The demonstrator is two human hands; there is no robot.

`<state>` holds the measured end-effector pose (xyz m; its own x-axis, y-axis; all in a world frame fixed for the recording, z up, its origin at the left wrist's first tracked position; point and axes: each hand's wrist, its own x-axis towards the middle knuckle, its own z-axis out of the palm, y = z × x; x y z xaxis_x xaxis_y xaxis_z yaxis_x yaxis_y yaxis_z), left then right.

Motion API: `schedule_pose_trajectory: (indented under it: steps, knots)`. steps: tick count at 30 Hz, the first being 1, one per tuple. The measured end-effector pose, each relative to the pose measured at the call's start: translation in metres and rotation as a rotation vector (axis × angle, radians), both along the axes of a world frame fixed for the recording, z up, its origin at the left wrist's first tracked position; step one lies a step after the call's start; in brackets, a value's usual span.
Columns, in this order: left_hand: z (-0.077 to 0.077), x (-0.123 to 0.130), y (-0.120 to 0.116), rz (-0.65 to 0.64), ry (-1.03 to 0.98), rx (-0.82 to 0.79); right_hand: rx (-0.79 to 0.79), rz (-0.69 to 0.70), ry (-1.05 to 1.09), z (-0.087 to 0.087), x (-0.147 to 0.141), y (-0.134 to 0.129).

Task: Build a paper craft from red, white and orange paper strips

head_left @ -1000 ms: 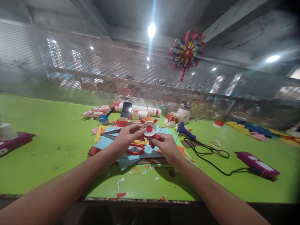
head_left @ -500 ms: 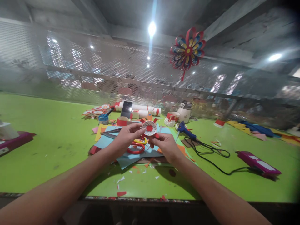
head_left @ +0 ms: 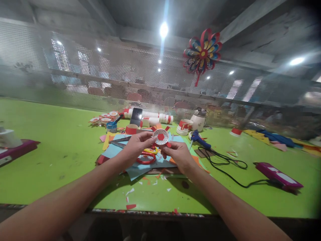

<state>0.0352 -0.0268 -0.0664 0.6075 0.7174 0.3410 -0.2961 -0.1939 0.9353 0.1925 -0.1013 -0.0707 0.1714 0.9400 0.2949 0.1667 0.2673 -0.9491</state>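
Note:
Between my hands, above the middle of the table, is a small round white dotted paper disc (head_left: pixel 161 137) with a red centre and red tabs around its edge. My left hand (head_left: pixel 140 144) pinches the disc's left side. My right hand (head_left: pixel 178 154) pinches a red tab at its lower right. Under my hands lie light blue paper sheets (head_left: pixel 135 172) and scissors with red handles (head_left: pixel 146 158). A yellow handle (head_left: pixel 151 150) shows just behind them. The right hand's fingertips are partly hidden.
A blue glue gun (head_left: pixel 200 139) lies to the right, its black cord running to a purple power strip (head_left: pixel 279 176). Behind are a phone (head_left: pixel 136 116), white-and-red paper tubes (head_left: pixel 165 118), a bottle (head_left: pixel 198 119) and a blue jar (head_left: pixel 111 127). Paper scraps (head_left: pixel 130 207) litter the table (head_left: pixel 62 187).
The view has shifted very slightly. Both hands keep their hold on the paper disc, which has hardly moved.

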Motion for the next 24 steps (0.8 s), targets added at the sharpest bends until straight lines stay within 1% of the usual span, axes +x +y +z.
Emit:
schedule_pose_trajectory:
  steps: [3,7,10,12,16,18,20,24]
  knots:
    - [-0.001,0.000,0.001,-0.027,-0.005,-0.014,0.008,0.012,-0.018,-0.001,0.001,0.000]
    - [-0.001,-0.001,0.002,-0.001,-0.012,-0.023,-0.022,0.020,-0.063,-0.002,0.001,-0.001]
    - [0.000,-0.001,0.003,0.020,-0.008,-0.027,-0.044,0.087,-0.122,0.001,0.004,-0.003]
    - [0.000,-0.001,0.003,0.018,-0.004,-0.018,-0.014,0.110,-0.146,0.004,0.008,-0.005]
    - [0.001,-0.002,0.001,0.031,0.026,0.011,0.127,0.013,-0.052,0.009,0.019,-0.005]
    - [0.003,-0.002,0.000,0.042,0.070,0.021,0.182,-0.011,-0.003,0.010,0.021,-0.004]
    - [0.003,-0.003,-0.002,0.028,0.111,0.025,0.192,-0.028,0.003,0.010,0.020,-0.002]
    - [0.002,-0.003,-0.005,-0.015,0.155,0.045,0.137,-0.081,-0.060,0.011,0.013,0.000]
